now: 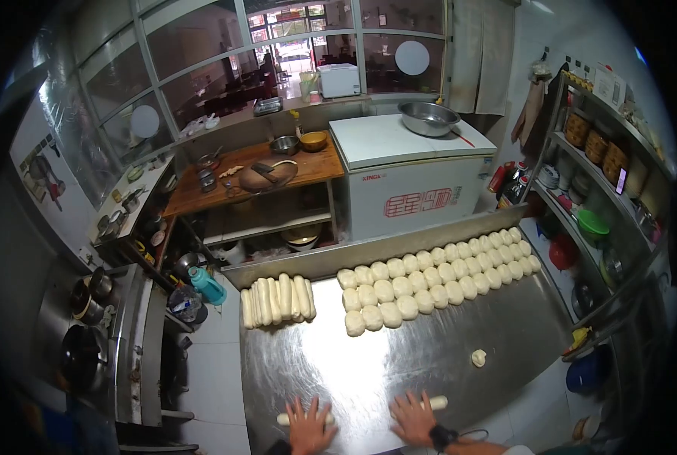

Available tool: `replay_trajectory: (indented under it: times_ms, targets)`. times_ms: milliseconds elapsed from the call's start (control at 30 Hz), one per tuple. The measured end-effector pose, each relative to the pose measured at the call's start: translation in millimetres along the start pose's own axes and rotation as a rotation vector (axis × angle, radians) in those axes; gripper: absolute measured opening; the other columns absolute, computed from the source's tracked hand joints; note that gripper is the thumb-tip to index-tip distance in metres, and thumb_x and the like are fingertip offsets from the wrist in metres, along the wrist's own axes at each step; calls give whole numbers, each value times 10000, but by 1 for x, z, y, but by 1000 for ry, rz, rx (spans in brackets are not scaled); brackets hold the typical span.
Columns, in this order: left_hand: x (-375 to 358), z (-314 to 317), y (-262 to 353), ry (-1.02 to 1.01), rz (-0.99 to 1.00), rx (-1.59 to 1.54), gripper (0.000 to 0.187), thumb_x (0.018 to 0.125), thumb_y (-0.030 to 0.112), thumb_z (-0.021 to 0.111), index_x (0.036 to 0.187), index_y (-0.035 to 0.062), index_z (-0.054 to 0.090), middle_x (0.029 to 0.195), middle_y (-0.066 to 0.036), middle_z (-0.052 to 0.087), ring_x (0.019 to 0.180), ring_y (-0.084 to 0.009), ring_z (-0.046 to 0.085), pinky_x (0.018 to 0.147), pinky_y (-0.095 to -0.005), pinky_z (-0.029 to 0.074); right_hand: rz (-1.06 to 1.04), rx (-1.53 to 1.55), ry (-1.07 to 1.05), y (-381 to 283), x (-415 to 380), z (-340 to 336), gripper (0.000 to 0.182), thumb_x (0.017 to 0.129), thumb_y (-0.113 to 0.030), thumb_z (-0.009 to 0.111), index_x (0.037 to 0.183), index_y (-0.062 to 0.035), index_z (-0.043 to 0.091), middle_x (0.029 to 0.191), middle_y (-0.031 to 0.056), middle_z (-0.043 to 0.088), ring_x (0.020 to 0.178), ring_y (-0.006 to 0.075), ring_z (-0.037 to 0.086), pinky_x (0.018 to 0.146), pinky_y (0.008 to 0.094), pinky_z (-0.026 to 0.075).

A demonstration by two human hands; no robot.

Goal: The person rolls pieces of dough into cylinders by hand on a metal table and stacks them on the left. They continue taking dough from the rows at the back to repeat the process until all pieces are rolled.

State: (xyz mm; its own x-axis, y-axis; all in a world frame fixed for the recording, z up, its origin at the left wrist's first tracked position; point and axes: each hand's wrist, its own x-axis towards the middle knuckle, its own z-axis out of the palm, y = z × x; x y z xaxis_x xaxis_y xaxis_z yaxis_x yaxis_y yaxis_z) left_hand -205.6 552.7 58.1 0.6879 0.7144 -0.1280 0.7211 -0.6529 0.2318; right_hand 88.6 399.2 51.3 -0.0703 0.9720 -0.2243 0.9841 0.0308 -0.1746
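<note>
From the head camera, the person is leaning over a steel bench [399, 356] and pressing both palms down on a long roll of dough [369, 410] that is lying near the front edge. The left hand [310, 428] is resting flat on the left part of the roll, its fingers [302, 409] spread wide and holding nothing closed; the right hand [414, 417], with a dark watch [441, 437] on its wrist, is lying flat on the right part, fingers likewise splayed and open. Only the two ends of the roll are showing, one poking out left of the left hand and one right of the right hand.

The roll's long axis is running left to right across the bench, roughly parallel to the front edge, with the right end sitting slightly farther from the person than the left.

The step in hand looks like rolling the dough out into a longer, thinner rope under flat palms. The next move probably calls for even downward pressure while the hands are sliding apart toward the ends, so the thickness stays uniform.

Farther back, a batch of finished dough logs [278, 299] is lying side by side, and rows of cut dough pieces [437, 277] are stretching along the raised rear lip. One small dough lump [479, 357] is sitting alone to the right. Beyond stands a white chest freezer [410, 174] carrying a metal basin [429, 117].
</note>
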Motion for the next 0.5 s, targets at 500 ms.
replay_trajectory:
  times_ms: [500]
  targets:
    - [-1, -19, -47, 17, -168, -4, 885, 895, 529, 640, 1530, -41, 403, 1591, -260, 361, 1509, -516, 204, 1235, -641, 92, -14, 80, 90, 51, 6, -43, 640, 897, -376, 725, 1445, -113, 526, 1442, 195, 513, 1340, 382, 480, 1090, 547, 361]
